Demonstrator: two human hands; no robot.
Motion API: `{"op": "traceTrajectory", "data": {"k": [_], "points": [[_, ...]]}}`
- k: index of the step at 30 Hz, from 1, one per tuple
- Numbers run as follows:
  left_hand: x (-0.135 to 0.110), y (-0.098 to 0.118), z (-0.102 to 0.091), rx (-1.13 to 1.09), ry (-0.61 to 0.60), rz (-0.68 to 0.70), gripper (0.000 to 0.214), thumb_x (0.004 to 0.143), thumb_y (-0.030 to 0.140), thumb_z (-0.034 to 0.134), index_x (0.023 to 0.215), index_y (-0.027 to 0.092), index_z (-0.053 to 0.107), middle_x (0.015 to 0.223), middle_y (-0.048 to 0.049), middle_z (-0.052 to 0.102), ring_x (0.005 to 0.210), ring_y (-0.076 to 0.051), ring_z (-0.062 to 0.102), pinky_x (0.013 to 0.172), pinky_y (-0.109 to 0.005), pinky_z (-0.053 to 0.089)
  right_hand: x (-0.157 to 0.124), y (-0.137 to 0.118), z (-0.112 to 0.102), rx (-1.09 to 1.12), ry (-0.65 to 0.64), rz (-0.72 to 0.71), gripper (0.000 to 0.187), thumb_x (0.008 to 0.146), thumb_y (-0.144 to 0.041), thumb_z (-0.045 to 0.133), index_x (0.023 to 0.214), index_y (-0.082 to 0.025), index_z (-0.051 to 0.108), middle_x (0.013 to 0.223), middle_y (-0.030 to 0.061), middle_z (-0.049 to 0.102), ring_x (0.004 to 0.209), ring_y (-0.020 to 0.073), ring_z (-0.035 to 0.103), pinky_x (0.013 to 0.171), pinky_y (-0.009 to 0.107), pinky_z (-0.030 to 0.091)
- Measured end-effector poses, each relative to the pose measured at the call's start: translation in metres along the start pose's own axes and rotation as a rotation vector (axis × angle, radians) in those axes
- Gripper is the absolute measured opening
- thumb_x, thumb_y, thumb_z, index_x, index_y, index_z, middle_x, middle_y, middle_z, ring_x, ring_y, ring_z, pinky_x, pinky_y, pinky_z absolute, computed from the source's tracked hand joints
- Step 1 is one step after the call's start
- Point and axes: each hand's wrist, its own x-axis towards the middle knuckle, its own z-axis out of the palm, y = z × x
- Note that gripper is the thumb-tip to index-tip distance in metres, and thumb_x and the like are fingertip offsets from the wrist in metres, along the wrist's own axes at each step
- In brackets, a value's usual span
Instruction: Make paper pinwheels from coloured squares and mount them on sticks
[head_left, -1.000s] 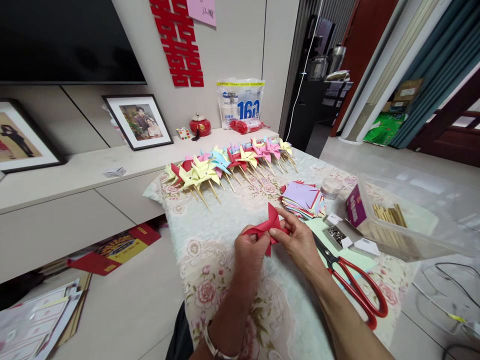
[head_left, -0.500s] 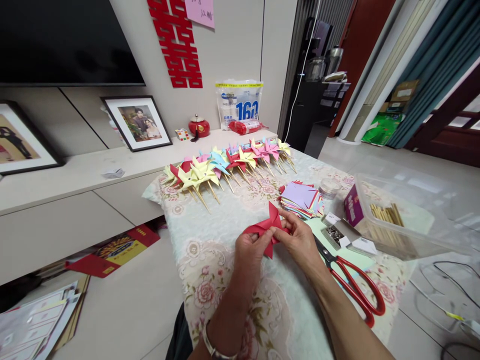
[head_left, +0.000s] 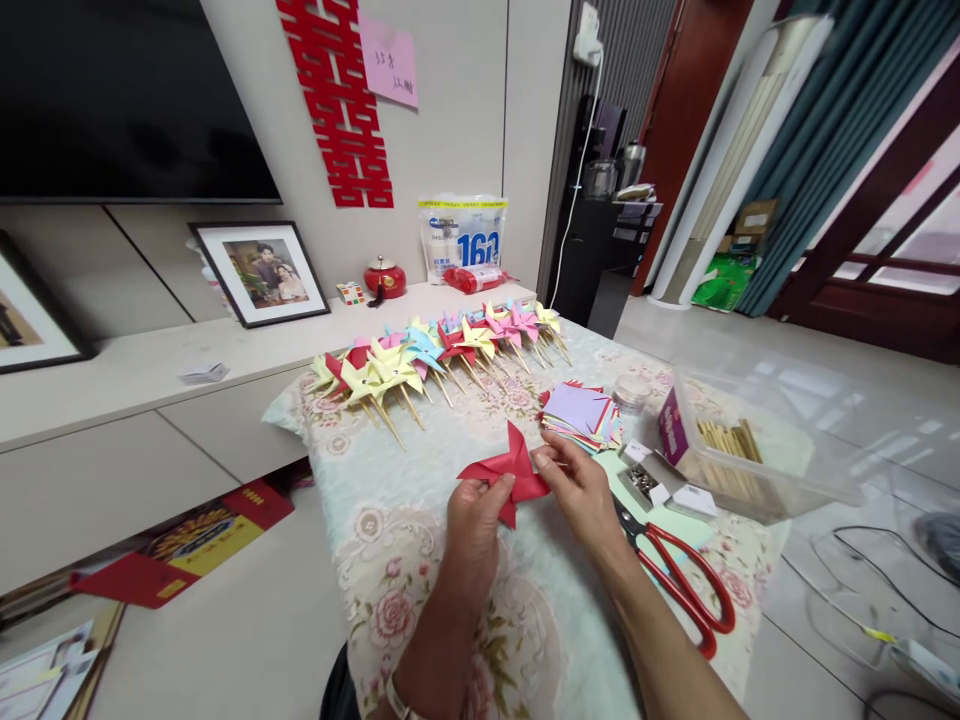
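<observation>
Both my hands hold a red paper pinwheel (head_left: 510, 468) above the flowered tablecloth (head_left: 420, 560). My left hand (head_left: 475, 520) pinches its lower left flaps, fingers closed. My right hand (head_left: 577, 485) pinches the right side near the centre. A row of finished pinwheels on sticks (head_left: 435, 350), yellow, pink, blue and red, lies along the table's far edge. A stack of coloured paper squares (head_left: 581, 412) sits just beyond my right hand.
Red-handled scissors (head_left: 679, 575) lie to the right of my right wrist. A small tin of pins (head_left: 643, 482), a round jar (head_left: 631, 393) and a clear plastic box with wooden sticks (head_left: 739, 450) stand to the right. A low white cabinet (head_left: 150, 400) with framed photos runs along the left.
The view has tilted up and shifted, so everything sits lower and further left. My hands still hold the red pinwheel; the fingers have shifted slightly on its flaps.
</observation>
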Motion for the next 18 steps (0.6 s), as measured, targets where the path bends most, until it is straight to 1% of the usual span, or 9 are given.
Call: {"op": "traceTrajectory", "data": {"k": [3, 5, 7, 10, 12, 14, 15, 16, 18], "points": [[0.001, -0.001, -0.003, 0.013, 0.054, -0.018, 0.033, 0.053, 0.028, 0.089, 0.076, 0.013, 0.072, 0.065, -0.0024, 0.072, 0.055, -0.012, 0.06, 0.053, -0.022, 0.043, -0.006, -0.007, -0.008, -0.158, 0.007, -0.078, 0.041, 0.087, -0.041, 0.062, 0.119, -0.015, 0.068, 0.1, 0.0093, 0.074, 0.089, 0.0238, 0.069, 0.084, 0.037, 0.053], [0.002, -0.002, -0.005, 0.018, 0.065, -0.026, 0.034, 0.051, 0.029, 0.09, 0.073, 0.013, 0.071, 0.064, -0.002, 0.072, 0.054, -0.012, 0.059, 0.051, -0.021, 0.042, -0.009, -0.018, -0.021, -0.274, -0.018, -0.168, 0.037, 0.089, -0.038, 0.06, 0.118, -0.017, 0.068, 0.103, 0.01, 0.075, 0.092, 0.0241, 0.07, 0.085, 0.038, 0.053], [0.002, -0.003, -0.006, 0.019, 0.065, -0.047, 0.036, 0.05, 0.031, 0.091, 0.074, 0.013, 0.072, 0.063, -0.0024, 0.071, 0.055, -0.013, 0.06, 0.054, -0.022, 0.045, -0.008, -0.033, -0.042, -0.394, -0.02, -0.275, 0.032, 0.092, -0.037, 0.058, 0.115, -0.019, 0.069, 0.106, 0.0096, 0.075, 0.093, 0.0241, 0.07, 0.084, 0.037, 0.053], [0.003, -0.005, -0.007, 0.012, 0.078, -0.071, 0.038, 0.047, 0.03, 0.092, 0.075, 0.012, 0.074, 0.061, -0.0029, 0.071, 0.055, -0.013, 0.061, 0.058, -0.024, 0.048, 0.008, -0.058, -0.09, -0.571, 0.104, -0.347, 0.026, 0.092, -0.039, 0.057, 0.101, -0.021, 0.072, 0.101, 0.0087, 0.076, 0.091, 0.0249, 0.07, 0.081, 0.037, 0.052], [0.005, -0.006, -0.009, 0.001, 0.08, -0.065, 0.038, 0.047, 0.029, 0.092, 0.075, 0.011, 0.075, 0.063, -0.0042, 0.073, 0.056, -0.013, 0.062, 0.06, -0.025, 0.049, 0.031, -0.069, -0.129, -0.687, 0.239, -0.294, 0.023, 0.09, -0.038, 0.059, 0.097, -0.021, 0.073, 0.093, 0.0077, 0.077, 0.083, 0.0248, 0.072, 0.075, 0.036, 0.052], [0.006, -0.008, -0.01, -0.013, 0.066, -0.053, 0.037, 0.049, 0.029, 0.092, 0.077, 0.01, 0.076, 0.068, -0.0063, 0.076, 0.06, -0.014, 0.064, 0.064, -0.026, 0.051, 0.057, -0.071, -0.167, -0.79, 0.312, -0.144, 0.02, 0.088, -0.034, 0.061, 0.099, -0.021, 0.073, 0.092, 0.0074, 0.077, 0.077, 0.0238, 0.073, 0.068, 0.034, 0.052], [0.007, -0.009, -0.011, -0.022, 0.057, -0.045, 0.037, 0.05, 0.029, 0.091, 0.078, 0.01, 0.076, 0.071, -0.0073, 0.077, 0.063, -0.015, 0.066, 0.066, -0.026, 0.052, 0.07, -0.069, -0.184, -0.863, 0.292, -0.045, 0.016, 0.087, -0.028, 0.063, 0.096, -0.02, 0.073, 0.086, 0.0067, 0.077, 0.074, 0.0228, 0.073, 0.066, 0.033, 0.05], [0.007, -0.009, -0.011, -0.032, 0.05, -0.036, 0.036, 0.052, 0.029, 0.091, 0.079, 0.01, 0.076, 0.073, -0.008, 0.077, 0.065, -0.016, 0.067, 0.068, -0.027, 0.052, 0.082, -0.065, -0.198, -0.929, 0.215, 0.063, 0.012, 0.084, -0.022, 0.064, 0.09, -0.019, 0.074, 0.078, 0.0057, 0.076, 0.07, 0.0217, 0.073, 0.064, 0.031, 0.049], [0.007, -0.01, -0.012, -0.05, 0.048, -0.016, 0.036, 0.052, 0.029, 0.091, 0.079, 0.01, 0.077, 0.073, -0.0084, 0.078, 0.066, -0.017, 0.068, 0.069, -0.027, 0.052, 0.098, -0.053, -0.215, -0.944, 0.133, 0.145, 0.009, 0.074, -0.008, 0.069, 0.07, -0.014, 0.073, 0.06, 0.006, 0.071, 0.054, 0.02, 0.068, 0.057, 0.031, 0.047]]}}
